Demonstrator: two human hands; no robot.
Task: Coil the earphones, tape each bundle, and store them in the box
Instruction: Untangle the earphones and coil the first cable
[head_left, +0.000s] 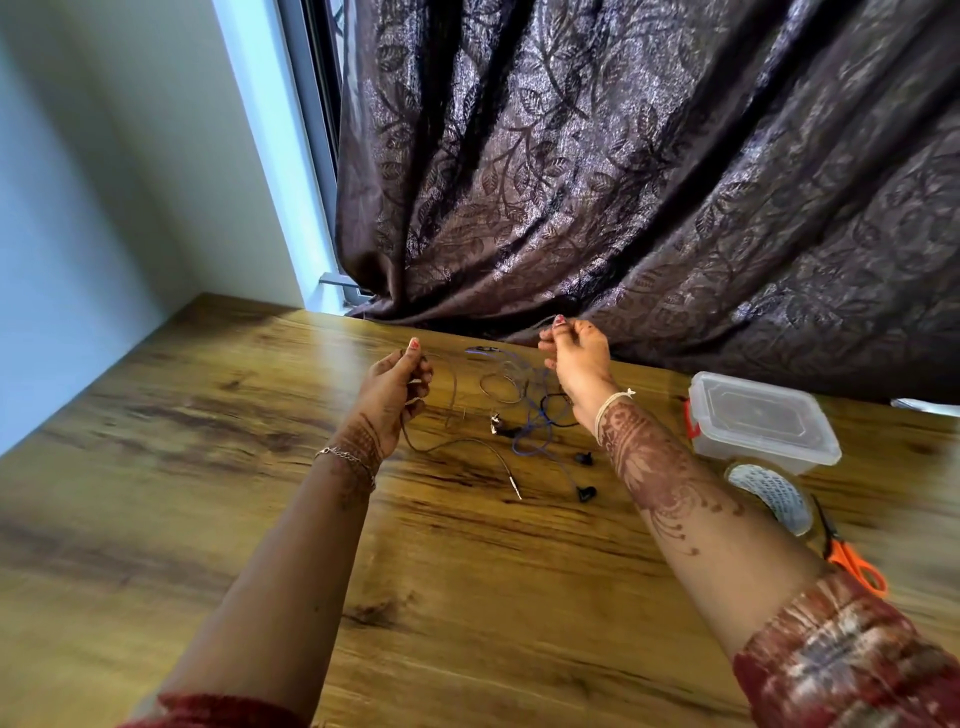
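Observation:
My left hand (397, 387) pinches a thin grey earphone cable (457, 441), which loops down to the wooden table (208, 467) and ends in a metal jack near the middle. My right hand (574, 356) is raised near the curtain and pinches another stretch of that cable. Between the hands lies a blue earphone cable (535, 426), tangled, with two black earbuds (586, 492) toward me. A clear plastic box (761, 418) with its lid on stands to the right. In front of it lies a roll of clear tape (774, 496).
Orange-handled scissors (852, 564) lie at the right, beside the tape roll. A dark patterned curtain (649, 182) hangs over the table's far edge. A white wall and window frame stand at the left.

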